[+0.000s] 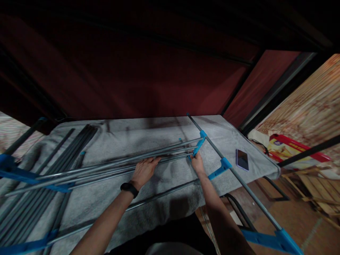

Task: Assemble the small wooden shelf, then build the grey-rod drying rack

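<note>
A rack of grey metal rods (111,166) with blue plastic connectors lies across a table covered in grey cloth (127,134). My left hand (145,170), with a black band on its wrist, rests on the bundle of rods, fingers curled over them. My right hand (197,162) pinches a blue connector (199,144) where the rod ends meet a long grey side rail (231,170). A second blue connector (221,166) sits further along that rail.
A phone (242,159) lies near the cloth's right edge. More dark rods (61,156) lie at the left, with blue brackets (16,173). A red and yellow box (289,150) and wooden slats (318,198) sit on the floor to the right. A dark red wall stands behind.
</note>
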Motion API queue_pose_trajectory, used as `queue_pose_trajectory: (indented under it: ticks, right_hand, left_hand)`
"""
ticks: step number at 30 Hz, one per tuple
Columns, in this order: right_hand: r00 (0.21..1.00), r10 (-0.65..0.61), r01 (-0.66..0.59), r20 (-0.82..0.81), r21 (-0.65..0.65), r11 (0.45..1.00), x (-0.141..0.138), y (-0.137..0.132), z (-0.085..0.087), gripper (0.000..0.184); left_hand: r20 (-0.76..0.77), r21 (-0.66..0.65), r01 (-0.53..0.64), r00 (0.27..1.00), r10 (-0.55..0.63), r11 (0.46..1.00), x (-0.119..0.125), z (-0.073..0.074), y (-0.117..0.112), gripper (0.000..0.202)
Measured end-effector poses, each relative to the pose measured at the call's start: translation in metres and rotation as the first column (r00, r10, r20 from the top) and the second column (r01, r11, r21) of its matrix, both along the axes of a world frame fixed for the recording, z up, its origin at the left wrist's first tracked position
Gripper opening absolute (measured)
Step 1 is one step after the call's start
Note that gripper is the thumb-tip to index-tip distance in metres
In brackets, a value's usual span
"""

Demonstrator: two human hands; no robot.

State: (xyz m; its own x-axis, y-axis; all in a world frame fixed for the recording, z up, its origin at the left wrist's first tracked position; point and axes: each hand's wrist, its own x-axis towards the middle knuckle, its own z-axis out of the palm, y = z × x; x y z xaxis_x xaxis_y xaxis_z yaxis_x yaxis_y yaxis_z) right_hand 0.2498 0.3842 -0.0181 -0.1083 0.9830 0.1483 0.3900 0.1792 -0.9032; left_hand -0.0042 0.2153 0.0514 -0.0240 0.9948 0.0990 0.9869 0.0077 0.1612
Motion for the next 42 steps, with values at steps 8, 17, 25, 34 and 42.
queue_pose_trajectory:
  ticks: [8, 17, 25, 34, 42]
  right_hand:
    - [0.995, -0.043, 0.045, 0.088, -0.023, 0.999, -0.0031, -0.0023, 0.0061, 0.038]
    - [0.991, -0.07, 0.073, 0.114, -0.026, 0.997, -0.005, -0.0029, 0.0048, 0.041]
    - [0.994, -0.049, 0.05, 0.093, -0.005, 0.999, -0.002, 0.0007, 0.0, 0.036]
    - [0.995, -0.042, 0.043, 0.091, -0.012, 0.999, -0.0042, -0.0035, -0.0001, 0.042]
    - [0.989, -0.066, 0.068, 0.133, -0.011, 0.998, -0.0072, -0.0082, -0.0013, 0.047]
  left_hand:
    - [0.051, 0.007, -0.012, 0.999, 0.012, 1.0, 0.0004, 0.0026, -0.0026, 0.044]
    - [0.052, -0.005, 0.0, 0.999, 0.001, 1.0, -0.0001, 0.0062, -0.0027, 0.044]
    - [0.096, -0.01, 0.01, 0.995, -0.009, 1.0, -0.0049, 0.0044, -0.0026, 0.043]
    - [0.101, -0.019, 0.018, 0.995, -0.016, 1.0, -0.0072, 0.0039, -0.0017, 0.043]
    - [0.088, -0.024, 0.014, 0.996, -0.012, 1.0, -0.0044, 0.007, -0.0022, 0.043]
